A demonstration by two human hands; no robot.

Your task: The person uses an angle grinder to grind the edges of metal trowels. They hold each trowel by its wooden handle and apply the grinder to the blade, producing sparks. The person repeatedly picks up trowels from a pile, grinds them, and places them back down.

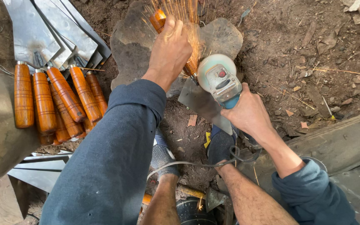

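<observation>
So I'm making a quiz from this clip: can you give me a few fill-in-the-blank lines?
1. The right hand holds a ____.
2. The left hand grips an orange wooden ____.
3. ____ fly up from the trowel blade.
4. The finished trowels lie to the person's ____.

Missing: grinder; handle; sparks; left

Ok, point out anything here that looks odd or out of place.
The angle grinder in the right hand throws sparks straight past the bare left hand, which holds the trowel by its wooden handle. Its cord trails across the person's socked feet. The finished trowels lie in a tidy row.
</observation>
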